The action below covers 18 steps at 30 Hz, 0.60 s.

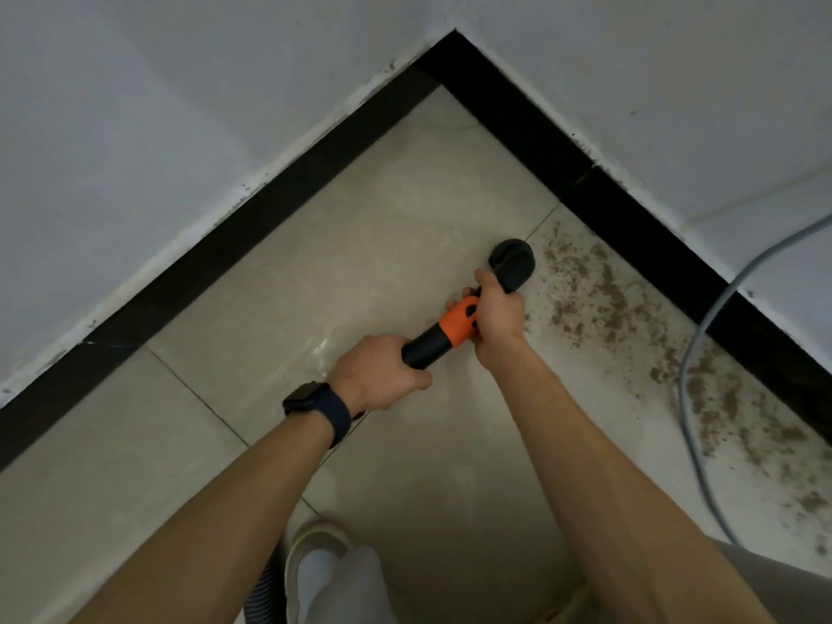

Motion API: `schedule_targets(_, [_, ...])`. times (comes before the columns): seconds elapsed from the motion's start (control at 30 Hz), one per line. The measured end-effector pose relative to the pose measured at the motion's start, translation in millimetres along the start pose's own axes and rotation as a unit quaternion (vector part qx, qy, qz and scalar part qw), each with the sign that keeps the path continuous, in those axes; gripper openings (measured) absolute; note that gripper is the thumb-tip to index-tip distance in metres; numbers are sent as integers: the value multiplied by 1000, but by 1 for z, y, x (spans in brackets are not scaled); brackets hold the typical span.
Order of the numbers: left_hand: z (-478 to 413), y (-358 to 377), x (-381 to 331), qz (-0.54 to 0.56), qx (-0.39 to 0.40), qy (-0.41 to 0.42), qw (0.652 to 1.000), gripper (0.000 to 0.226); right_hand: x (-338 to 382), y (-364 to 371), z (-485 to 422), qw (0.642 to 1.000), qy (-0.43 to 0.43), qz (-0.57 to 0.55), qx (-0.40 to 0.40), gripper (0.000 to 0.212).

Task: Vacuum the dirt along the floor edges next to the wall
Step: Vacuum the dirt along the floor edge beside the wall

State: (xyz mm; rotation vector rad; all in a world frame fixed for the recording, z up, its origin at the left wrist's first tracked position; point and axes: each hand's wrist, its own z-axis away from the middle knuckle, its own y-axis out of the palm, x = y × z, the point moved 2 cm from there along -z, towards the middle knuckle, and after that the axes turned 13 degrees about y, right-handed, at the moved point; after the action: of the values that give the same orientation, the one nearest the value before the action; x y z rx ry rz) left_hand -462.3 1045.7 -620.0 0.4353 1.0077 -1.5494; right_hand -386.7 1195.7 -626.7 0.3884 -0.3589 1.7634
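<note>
Corner of a room, seen from above. 2 walls meet at the top of the view; a black skirting board [252,227] runs along the foot of each.

Hands: both are closed around the vacuum wand [427,349]. The left hand [376,378] is wrapped on the black tube at the rear; a dark watch [315,405] is worn on that wrist. The right hand [497,315] is clasped further forward, over the orange collar [459,324] and just behind the round black nozzle [512,263]. Neither hand is spread — each is fully taken up by the wand.

Wand axis: lower left to upper right, nozzle leading, pointed toward the right-hand wall. Whether the nozzle touches the tile [315,272] cannot be told from above.

Dirt [599,299]: a brown, crumbly band is spread on the floor along the right-hand skirting, from just right of the nozzle down toward the lower right edge of the view. The nearest crumbs lie just beside the nozzle. The floor along the left-hand skirting looks largely free of crumbs.

Key relation: the dirt lies to the right of and beyond both hands, its long axis parallel to the right wall — roughly crosswise to the wand. The right hand is the nearer one.

Judgement: most of the band appears untouched. The next stroke would need the nozzle swung right and drawn along the skirting. A grey cable [693,362] hangs down that wall and trails across the dirt; it could be caught by the nozzle.

A slippered foot [319,565] and a ribbed hose [270,596] are seen at the bottom edge.
</note>
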Motion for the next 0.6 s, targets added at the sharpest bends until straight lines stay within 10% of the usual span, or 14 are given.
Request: schedule_targets(0.6, [104, -16, 82, -47, 24, -74, 996, 22, -117, 29, 54, 998, 57, 18, 12, 25])
